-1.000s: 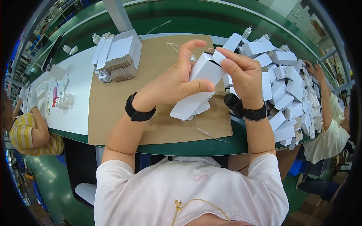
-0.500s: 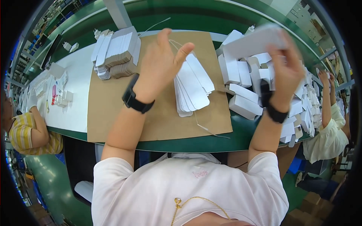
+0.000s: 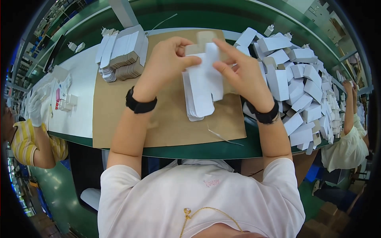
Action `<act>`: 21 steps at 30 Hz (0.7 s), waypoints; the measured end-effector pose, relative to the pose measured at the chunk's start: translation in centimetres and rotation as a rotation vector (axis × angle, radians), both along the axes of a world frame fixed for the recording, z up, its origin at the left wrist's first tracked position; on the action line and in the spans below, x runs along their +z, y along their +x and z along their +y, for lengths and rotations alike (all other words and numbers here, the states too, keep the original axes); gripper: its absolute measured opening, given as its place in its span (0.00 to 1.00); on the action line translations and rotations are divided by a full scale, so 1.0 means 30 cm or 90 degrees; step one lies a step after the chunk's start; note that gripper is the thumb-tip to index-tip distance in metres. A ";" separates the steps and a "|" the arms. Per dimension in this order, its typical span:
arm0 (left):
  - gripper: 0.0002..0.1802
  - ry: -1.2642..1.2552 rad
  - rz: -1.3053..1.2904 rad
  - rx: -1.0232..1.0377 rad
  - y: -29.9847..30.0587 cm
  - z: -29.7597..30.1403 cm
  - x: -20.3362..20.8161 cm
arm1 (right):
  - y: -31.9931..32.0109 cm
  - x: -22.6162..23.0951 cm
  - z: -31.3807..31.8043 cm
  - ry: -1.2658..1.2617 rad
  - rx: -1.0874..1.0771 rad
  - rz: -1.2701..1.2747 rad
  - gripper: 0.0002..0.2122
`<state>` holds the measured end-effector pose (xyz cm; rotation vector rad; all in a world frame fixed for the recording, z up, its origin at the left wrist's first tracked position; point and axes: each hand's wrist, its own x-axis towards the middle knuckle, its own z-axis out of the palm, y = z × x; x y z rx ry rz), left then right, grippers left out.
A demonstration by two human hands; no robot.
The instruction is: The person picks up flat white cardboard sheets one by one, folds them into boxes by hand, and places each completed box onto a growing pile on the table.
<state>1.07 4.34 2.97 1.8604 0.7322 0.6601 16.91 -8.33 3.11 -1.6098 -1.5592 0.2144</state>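
The left hand (image 3: 168, 63) pinches a partly folded white carton (image 3: 206, 75) near its upper-left edge. The right hand (image 3: 244, 73) is at its right edge, thumb and fingers apart; whether it grips is unclear. The carton is above flat cartons (image 3: 192, 109) on a brown cardboard sheet (image 3: 174, 131). Stacked carton blanks (image 3: 126, 45) lie left; heaped white boxes (image 3: 295, 91), right.

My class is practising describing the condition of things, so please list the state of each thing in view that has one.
White carton, in hand, top flaps open, blurred
Left hand, pinching the carton's upper left
Right hand, thumb and forefinger apart at the carton's right; contact unclear
Left-side cartons, flat, stacked
Right-side boxes, folded up, jumbled
Brown sheet, spread flat
Thin strip, loose
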 end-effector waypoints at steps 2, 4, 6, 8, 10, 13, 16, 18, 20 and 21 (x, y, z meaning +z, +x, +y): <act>0.19 -0.009 -0.043 0.006 0.011 -0.049 0.030 | -0.015 -0.021 0.016 0.030 0.040 0.035 0.21; 0.19 -0.014 -0.090 0.018 0.021 -0.067 0.030 | -0.027 -0.022 0.010 0.062 0.027 -0.002 0.19; 0.19 0.048 -0.160 0.067 0.025 -0.073 0.012 | -0.038 -0.003 -0.006 0.101 0.017 -0.043 0.16; 0.22 -0.002 -0.159 -0.007 0.031 -0.069 0.003 | -0.035 0.028 -0.014 -0.010 -0.017 -0.007 0.10; 0.25 -0.048 -0.162 -0.097 0.048 -0.080 -0.011 | 0.006 0.019 -0.006 -0.024 0.008 0.133 0.09; 0.36 0.106 -0.228 -0.262 0.063 -0.118 -0.029 | 0.025 0.017 -0.005 0.037 0.108 0.320 0.08; 0.49 0.009 -0.272 -0.235 0.068 -0.141 -0.025 | 0.038 0.024 -0.010 0.111 0.195 0.170 0.09; 0.51 -0.027 -0.255 -0.202 0.048 -0.159 0.001 | 0.041 0.042 -0.021 0.088 0.150 0.162 0.11; 0.51 0.007 -0.245 -0.193 0.049 -0.168 0.003 | 0.039 0.039 -0.037 0.171 0.125 0.158 0.12; 0.50 -0.007 -0.241 -0.205 0.052 -0.170 -0.001 | 0.034 0.036 -0.044 0.205 0.125 0.173 0.11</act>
